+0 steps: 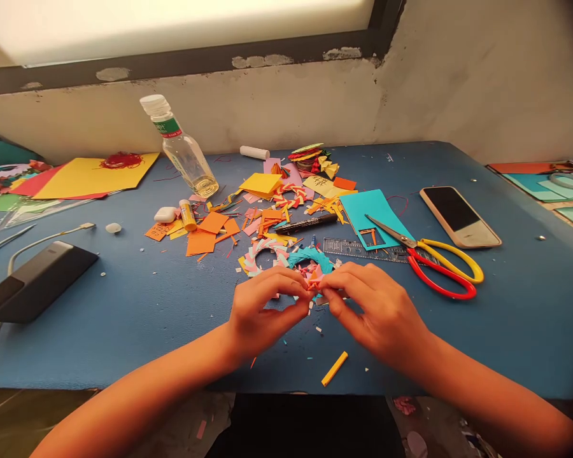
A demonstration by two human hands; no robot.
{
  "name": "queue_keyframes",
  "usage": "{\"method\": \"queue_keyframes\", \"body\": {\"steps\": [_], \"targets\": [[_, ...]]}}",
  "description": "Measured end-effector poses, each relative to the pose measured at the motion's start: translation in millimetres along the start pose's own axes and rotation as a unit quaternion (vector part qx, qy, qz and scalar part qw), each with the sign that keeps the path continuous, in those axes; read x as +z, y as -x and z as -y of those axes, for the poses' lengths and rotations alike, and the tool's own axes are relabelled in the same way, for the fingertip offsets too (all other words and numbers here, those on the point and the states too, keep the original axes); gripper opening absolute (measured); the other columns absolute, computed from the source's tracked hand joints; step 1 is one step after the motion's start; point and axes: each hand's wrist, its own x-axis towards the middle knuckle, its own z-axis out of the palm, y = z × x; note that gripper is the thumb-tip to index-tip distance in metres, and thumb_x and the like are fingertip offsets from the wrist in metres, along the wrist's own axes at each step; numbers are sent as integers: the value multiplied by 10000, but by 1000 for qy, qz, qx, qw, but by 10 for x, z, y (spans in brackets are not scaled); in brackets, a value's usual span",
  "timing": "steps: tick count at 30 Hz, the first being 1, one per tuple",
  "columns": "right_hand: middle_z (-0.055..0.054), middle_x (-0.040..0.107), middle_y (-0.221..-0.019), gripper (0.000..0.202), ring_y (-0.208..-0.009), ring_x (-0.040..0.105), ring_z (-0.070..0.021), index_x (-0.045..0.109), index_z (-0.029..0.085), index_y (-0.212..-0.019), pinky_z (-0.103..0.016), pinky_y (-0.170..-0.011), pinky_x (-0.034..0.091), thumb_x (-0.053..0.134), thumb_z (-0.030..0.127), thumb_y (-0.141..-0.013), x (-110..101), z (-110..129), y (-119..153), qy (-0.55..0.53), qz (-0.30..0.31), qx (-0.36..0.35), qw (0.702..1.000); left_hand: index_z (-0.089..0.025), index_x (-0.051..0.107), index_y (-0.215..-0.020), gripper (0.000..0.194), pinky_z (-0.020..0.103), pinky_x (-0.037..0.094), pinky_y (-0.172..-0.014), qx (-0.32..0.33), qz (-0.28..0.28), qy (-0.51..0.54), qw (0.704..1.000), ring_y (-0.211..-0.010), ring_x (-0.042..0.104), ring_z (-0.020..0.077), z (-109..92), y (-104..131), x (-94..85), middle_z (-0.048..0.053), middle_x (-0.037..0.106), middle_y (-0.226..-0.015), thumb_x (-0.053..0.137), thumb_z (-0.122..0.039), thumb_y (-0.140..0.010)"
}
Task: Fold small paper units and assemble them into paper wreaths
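Note:
Between my two hands is a small folded orange-red paper piece (314, 285), pinched at its left by my left hand (270, 304) and at its right by my right hand (371, 308). The fingertips nearly meet over the blue table. Just beyond them lie a pink and white paper ring (251, 262) and a teal paper ring (325, 258), the latter partly hidden by my fingers. A folded yellow strip (335, 369) rests nearer the table's front edge.
Scissors (413, 244) lie on blue paper (379, 210) and a clear ruler (337, 246) at the right, near a phone (461, 217). Orange squares (201, 242), a glue stick (188, 215) and a bottle (186, 156) stand or lie back left. A black device (42, 280) is far left.

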Motion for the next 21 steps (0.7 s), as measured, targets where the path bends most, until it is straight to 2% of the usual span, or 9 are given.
{"method": "queue_keyframes", "body": {"steps": [8,12,18,21], "targets": [[-36,670,-811,63,-762,609,-165,576,158,-897,-295,-697,427,534,115,-875,34,0,13,26,-12,-18,999,-140,612,-788,193,216,565,-693,15,-10,-19,1000,-726,661,105,4,-3,8,39,678,-768,681,20,-705],[-43,656,-806,76,-742,608,-166,570,148,-889,-293,-677,448,505,109,-882,56,3,8,-16,-3,14,1000,-144,609,-785,200,225,565,-679,18,-19,-17,1000,-717,661,110,8,11,18,36,674,-763,684,21,-700],[-44,650,-846,115,-758,608,-162,590,162,-933,-283,-649,469,483,141,-898,49,6,20,-96,26,93,991,-152,619,-776,161,221,563,-619,-22,-26,-35,999,-727,670,126,16,21,30,41,690,-782,695,-23,-714],[-34,653,-857,120,-794,616,-156,596,177,-927,-277,-677,480,481,152,-905,48,32,14,-118,23,123,985,-150,649,-786,142,218,570,-630,1,-27,-68,997,-723,674,125,12,-14,23,49,693,-801,715,-52,-708]]}}
